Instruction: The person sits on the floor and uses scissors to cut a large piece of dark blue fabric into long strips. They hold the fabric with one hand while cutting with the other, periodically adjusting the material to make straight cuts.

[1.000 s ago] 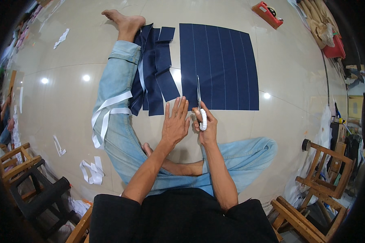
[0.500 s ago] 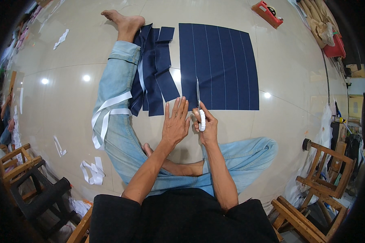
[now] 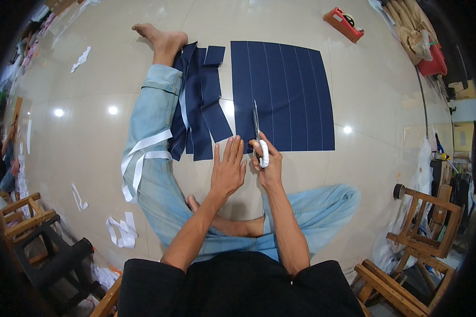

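A dark blue cloth sheet (image 3: 288,95) marked with thin white lines lies flat on the tiled floor ahead of me. My right hand (image 3: 267,164) grips scissors (image 3: 256,127) with white-wrapped handles, their blades pointing away along the leftmost white line near the sheet's near edge. Flat on the floor just left of the scissors rests my left hand (image 3: 227,171), fingers spread, fingertips at the cloth's near left corner. A pile of cut dark blue strips (image 3: 201,105) lies to the left of the sheet, partly over my outstretched left leg.
White strips (image 3: 143,158) drape over my left jeans leg; more white scraps (image 3: 119,230) lie on the floor at left. Wooden chairs stand at lower left (image 3: 29,227) and lower right (image 3: 426,227). A red tool (image 3: 344,24) sits at the far right.
The scissors and my right hand have crept slightly forward along the line. My left hand stays flat in place.
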Demonstrator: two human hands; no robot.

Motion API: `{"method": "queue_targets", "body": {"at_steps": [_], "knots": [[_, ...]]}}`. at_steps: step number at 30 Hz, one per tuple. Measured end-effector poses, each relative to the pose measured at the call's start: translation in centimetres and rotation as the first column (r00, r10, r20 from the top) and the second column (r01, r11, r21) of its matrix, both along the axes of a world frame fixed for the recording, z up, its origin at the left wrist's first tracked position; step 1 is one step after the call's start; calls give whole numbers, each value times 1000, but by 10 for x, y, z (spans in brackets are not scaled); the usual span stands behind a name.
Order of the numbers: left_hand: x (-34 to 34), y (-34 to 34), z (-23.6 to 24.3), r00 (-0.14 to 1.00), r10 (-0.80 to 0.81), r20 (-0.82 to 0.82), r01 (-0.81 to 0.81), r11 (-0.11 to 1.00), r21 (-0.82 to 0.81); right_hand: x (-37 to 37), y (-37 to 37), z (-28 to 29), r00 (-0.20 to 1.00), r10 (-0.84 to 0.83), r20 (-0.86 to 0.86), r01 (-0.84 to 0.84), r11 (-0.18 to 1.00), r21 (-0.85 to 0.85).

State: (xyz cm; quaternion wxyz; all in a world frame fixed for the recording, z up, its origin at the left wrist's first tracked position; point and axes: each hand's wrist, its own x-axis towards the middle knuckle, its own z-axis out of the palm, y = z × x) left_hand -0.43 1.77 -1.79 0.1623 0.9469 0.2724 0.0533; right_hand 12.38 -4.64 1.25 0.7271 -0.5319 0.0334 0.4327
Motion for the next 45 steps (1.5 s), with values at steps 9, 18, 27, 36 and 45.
{"method": "queue_targets", "body": {"at_steps": [9, 18, 27, 36, 45], "knots": [[-1, 0, 1, 1000, -6, -9, 6, 1000, -7, 8, 14, -7, 1000, 5, 13, -5, 1000, 17], [0, -1, -1, 1000, -4, -18, 4, 1000, 17, 8, 13, -4, 999, 33, 29, -32, 999, -34], [0, 0, -2, 1000, -7, -21, 7, 1000, 5, 10, 15, -4, 1000, 11, 6, -11, 1000, -13], [0, 1, 3, 1000, -4, -14, 4, 1000, 9, 26, 41, 9, 1000, -12, 12, 12, 999, -37], [2, 0, 2, 1000, -4, -23, 4, 1000, 1, 32, 45, -1, 999, 21, 45, -20, 999, -27]]}}
